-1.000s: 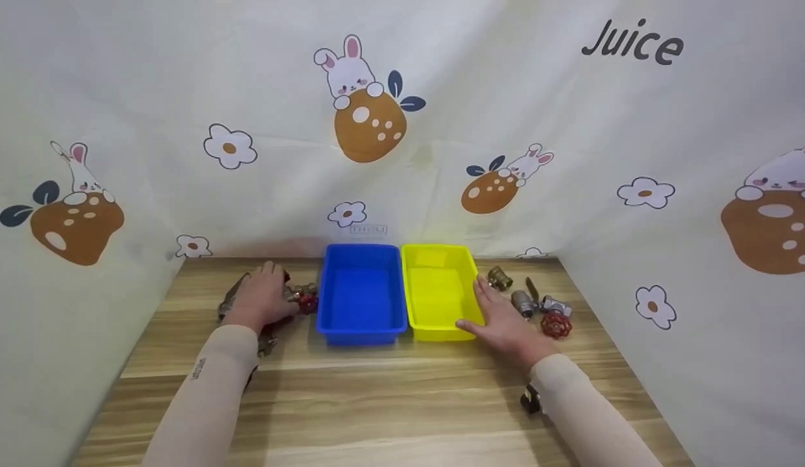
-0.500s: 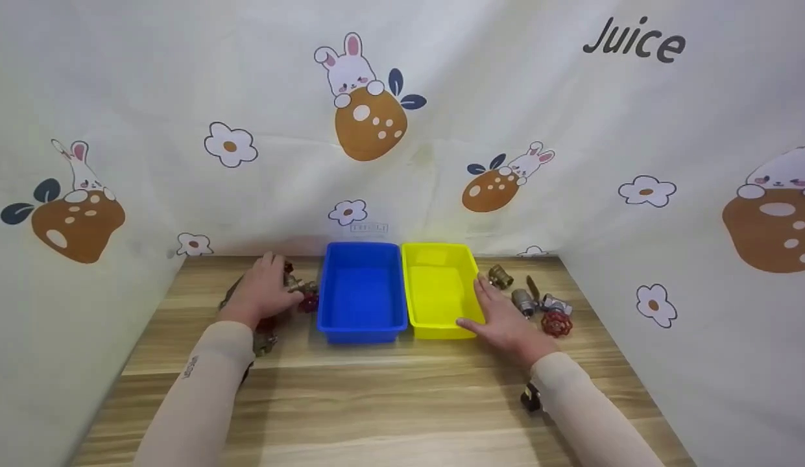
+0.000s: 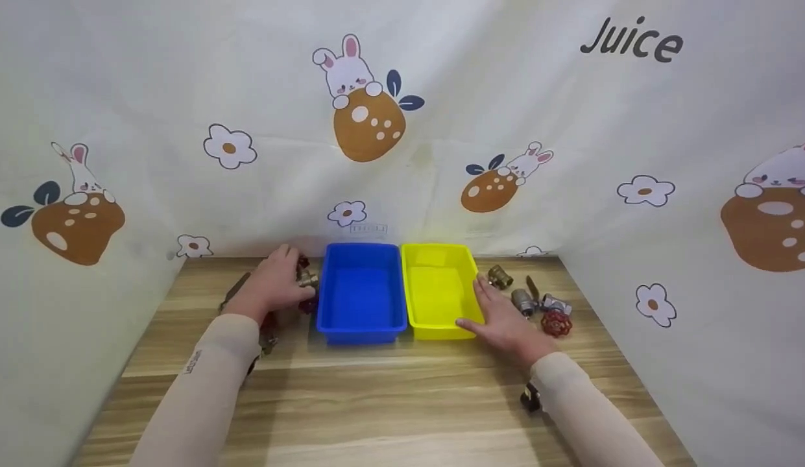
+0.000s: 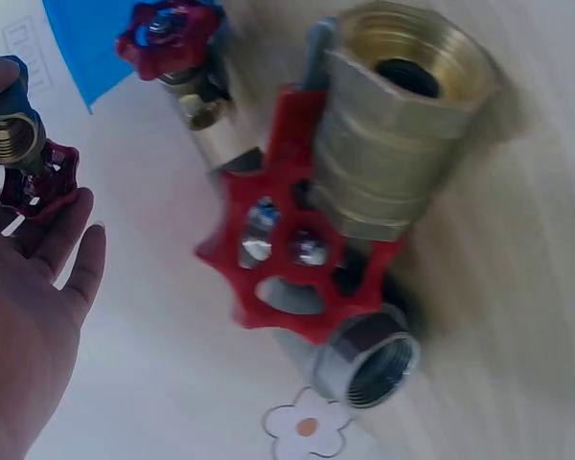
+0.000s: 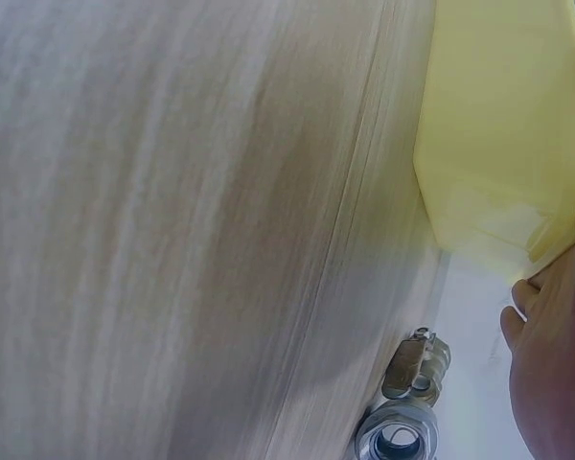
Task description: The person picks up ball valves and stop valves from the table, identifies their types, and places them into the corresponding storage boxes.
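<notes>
My left hand [image 3: 272, 285] is at the left of the blue bin [image 3: 361, 338]. It grips a small brass gate valve [image 4: 15, 134] with a dark red handwheel, thumb on the body and fingers by the wheel. Below the hand, in the left wrist view, lie a silver valve with a red handwheel [image 4: 307, 249] and a wide brass valve body [image 4: 393, 125]. Another red-wheeled valve [image 4: 168, 40] lies beside the blue bin. My right hand [image 3: 506, 324] rests against the yellow bin [image 3: 441, 333], fingers extended along its right side, thumb at the near rim.
Right of the yellow bin lie a brass fitting [image 3: 499, 277], a steel ball valve [image 3: 523, 303] with a lever and a grey valve with a red handwheel [image 3: 556, 322]. A printed cloth wall [image 3: 428, 117] encloses the wooden table [image 3: 389, 402] at the back and sides.
My left hand has shifted right and away from me, toward the blue bin's far left side, and the brass gate valve is now in its grip. The right hand stays on the yellow bin.
</notes>
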A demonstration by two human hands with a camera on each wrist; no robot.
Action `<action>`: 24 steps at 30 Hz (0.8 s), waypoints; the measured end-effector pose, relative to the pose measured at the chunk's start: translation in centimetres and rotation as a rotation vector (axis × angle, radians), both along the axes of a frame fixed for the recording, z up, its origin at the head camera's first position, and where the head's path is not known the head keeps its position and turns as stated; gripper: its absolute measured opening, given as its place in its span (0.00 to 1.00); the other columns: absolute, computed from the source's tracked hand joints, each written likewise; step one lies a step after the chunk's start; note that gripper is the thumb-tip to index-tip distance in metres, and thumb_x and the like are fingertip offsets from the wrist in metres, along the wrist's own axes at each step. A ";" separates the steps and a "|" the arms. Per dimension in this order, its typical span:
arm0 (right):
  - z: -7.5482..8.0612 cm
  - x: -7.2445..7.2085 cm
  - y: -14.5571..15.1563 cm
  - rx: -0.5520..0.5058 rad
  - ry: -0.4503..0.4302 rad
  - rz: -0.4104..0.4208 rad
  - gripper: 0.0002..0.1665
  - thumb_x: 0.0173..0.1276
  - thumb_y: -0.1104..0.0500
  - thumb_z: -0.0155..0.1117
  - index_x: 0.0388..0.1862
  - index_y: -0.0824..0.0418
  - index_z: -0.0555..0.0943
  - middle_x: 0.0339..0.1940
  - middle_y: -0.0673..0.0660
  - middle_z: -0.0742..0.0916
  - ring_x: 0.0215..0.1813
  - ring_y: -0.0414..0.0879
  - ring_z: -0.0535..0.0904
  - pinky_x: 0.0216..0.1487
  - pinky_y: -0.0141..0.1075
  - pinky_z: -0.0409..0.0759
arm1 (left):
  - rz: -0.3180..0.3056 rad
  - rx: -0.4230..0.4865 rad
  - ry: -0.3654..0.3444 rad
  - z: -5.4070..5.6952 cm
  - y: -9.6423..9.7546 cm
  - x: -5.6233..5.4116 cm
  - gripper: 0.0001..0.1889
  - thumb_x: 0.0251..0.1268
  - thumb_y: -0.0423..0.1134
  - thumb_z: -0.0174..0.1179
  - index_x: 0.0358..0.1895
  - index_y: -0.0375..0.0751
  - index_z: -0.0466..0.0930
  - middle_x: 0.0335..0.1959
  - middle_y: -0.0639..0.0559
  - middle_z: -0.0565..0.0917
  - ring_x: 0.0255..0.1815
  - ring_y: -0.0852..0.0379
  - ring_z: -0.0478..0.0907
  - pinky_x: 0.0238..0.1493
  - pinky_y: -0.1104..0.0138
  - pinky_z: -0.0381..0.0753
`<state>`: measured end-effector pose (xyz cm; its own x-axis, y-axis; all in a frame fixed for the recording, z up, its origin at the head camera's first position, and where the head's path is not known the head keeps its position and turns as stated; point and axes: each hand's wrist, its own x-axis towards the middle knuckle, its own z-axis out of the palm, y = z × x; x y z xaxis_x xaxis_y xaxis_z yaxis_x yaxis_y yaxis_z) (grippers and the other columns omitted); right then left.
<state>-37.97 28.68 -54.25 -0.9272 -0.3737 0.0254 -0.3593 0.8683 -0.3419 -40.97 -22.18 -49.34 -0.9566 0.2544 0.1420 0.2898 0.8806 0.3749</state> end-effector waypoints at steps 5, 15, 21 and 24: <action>0.0 0.0 0.0 -0.008 -0.005 -0.009 0.64 0.80 0.25 0.57 0.93 0.61 0.42 0.94 0.61 0.47 0.93 0.61 0.45 0.90 0.59 0.47 | -0.018 -0.003 -0.010 0.7 1.0 -0.1 0.42 0.65 0.54 0.72 0.74 0.29 0.69 0.64 0.34 0.74 0.63 0.36 0.75 0.71 0.37 0.79; 0.0 -0.1 0.1 -0.001 0.002 0.004 0.65 0.80 0.24 0.56 0.93 0.62 0.43 0.94 0.61 0.47 0.93 0.61 0.46 0.90 0.59 0.48 | -0.063 -0.034 -0.012 1.6 2.2 -0.6 0.41 0.65 0.54 0.72 0.73 0.32 0.71 0.68 0.35 0.75 0.67 0.33 0.76 0.75 0.37 0.75; -0.2 -0.2 0.1 0.006 0.001 0.008 0.66 0.79 0.22 0.55 0.93 0.62 0.43 0.94 0.62 0.47 0.93 0.61 0.45 0.90 0.59 0.48 | -0.094 -0.045 -0.004 2.0 2.8 -0.8 0.44 0.64 0.54 0.73 0.76 0.31 0.70 0.70 0.35 0.75 0.69 0.33 0.75 0.77 0.37 0.73; -0.1 -0.2 0.2 0.010 0.000 0.007 0.67 0.78 0.19 0.52 0.93 0.61 0.43 0.94 0.62 0.47 0.93 0.61 0.45 0.90 0.59 0.48 | -0.097 -0.034 -0.009 2.4 3.1 -1.0 0.45 0.64 0.54 0.73 0.78 0.31 0.68 0.72 0.35 0.75 0.71 0.34 0.74 0.78 0.38 0.71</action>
<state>-38.13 28.88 -54.39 -0.9246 -0.3802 0.0220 -0.3654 0.8693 -0.3330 -41.94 -19.04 -46.98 -0.9287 0.3499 0.1231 0.3706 0.8609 0.3485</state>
